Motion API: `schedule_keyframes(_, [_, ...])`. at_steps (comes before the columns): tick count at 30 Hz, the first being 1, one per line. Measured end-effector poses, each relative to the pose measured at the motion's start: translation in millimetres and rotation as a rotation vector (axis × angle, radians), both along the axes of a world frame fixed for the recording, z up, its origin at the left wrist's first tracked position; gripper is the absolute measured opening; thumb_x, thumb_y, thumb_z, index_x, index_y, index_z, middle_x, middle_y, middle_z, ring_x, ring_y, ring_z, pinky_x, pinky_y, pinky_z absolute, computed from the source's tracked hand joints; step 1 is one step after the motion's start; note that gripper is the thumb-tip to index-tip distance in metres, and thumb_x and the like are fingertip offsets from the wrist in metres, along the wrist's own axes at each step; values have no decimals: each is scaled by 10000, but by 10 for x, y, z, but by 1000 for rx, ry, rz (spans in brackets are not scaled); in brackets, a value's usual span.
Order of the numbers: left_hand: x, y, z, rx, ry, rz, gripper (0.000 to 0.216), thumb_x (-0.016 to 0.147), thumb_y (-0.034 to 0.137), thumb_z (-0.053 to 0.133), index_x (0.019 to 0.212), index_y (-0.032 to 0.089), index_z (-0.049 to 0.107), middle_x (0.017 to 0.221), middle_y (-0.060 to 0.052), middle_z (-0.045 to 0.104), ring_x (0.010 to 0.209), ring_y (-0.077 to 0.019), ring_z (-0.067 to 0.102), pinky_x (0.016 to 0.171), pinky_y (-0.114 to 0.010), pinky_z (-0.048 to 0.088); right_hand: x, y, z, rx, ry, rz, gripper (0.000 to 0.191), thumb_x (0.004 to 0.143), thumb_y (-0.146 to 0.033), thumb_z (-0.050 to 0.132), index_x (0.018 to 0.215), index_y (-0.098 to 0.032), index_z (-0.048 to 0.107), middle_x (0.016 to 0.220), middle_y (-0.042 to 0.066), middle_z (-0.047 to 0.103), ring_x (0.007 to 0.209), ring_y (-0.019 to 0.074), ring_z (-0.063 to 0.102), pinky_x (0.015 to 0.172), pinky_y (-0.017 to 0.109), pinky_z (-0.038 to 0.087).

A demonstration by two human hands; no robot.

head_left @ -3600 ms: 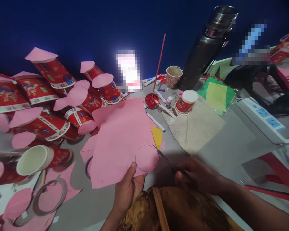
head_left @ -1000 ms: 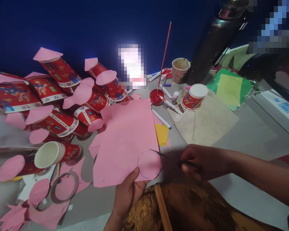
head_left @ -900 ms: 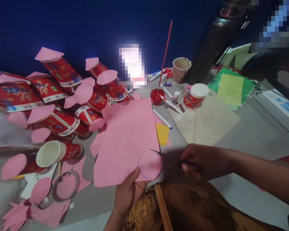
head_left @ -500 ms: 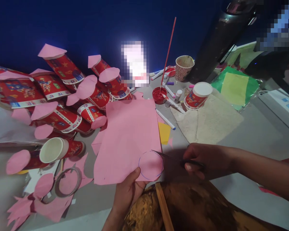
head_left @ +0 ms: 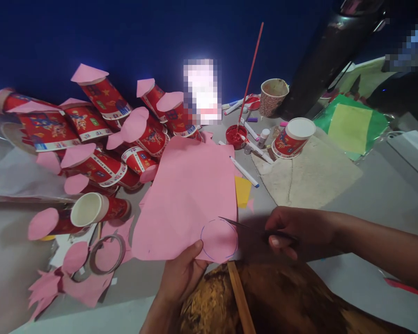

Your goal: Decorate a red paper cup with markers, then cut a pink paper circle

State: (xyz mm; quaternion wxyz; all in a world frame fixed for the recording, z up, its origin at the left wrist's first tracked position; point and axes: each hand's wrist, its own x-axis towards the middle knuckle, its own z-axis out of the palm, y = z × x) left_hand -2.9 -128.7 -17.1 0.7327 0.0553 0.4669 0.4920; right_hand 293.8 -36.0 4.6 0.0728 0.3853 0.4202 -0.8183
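Observation:
A large sheet of pink paper (head_left: 191,195) is pinched at its lower edge by my left hand (head_left: 184,269), thumb on top and fingers beneath. On its lower right corner a circle (head_left: 219,240) is drawn in blue line. My right hand (head_left: 284,232) is closed round the handles of a pair of scissors (head_left: 245,226). Their pointed blades reach left over the paper's right edge, with the tip at the top of the circle. Whether the blades have cut into the paper there I cannot tell.
Several red paper cups (head_left: 87,120) with pink paper tops crowd the left side. A tape roll (head_left: 107,254) lies on pink scraps. Behind are a red paint pot (head_left: 236,136) with a brush, markers (head_left: 244,171), a white-lidded cup (head_left: 292,139) and a patterned cup (head_left: 273,97).
The view has shifted, so the table things sit further right. The pink sheet has turned slightly in my left hand. The scissors stay at the top of the circle.

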Motion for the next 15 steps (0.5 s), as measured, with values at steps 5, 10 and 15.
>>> schedule_keyframes(5, [-13,30,19,60,-2,-24,685,892,116,788,1541,232,601,1391,-93,766,1360,-334,684,1207,-478,532,-1,-49,28,7,-5,-56,558,716,-703,808,653,-176,638,488,-37,533,477,77,386,462,223,224])
schedule_keyframes(10, [-41,58,37,76,70,-110,650,889,172,812,1511,193,623,1333,-124,791,1279,-359,733,1122,-516,603,10,-58,40,-1,-19,-58,538,712,-689,808,660,-179,648,483,-48,522,471,77,382,462,229,235])
schedule_keyframes(15, [-60,114,105,81,75,-154,634,832,206,869,1439,190,687,1228,-119,831,1146,-368,793,1000,-474,668,10,-19,29,6,-1,3,535,715,-679,813,643,-175,647,493,-39,551,463,71,381,454,231,223])
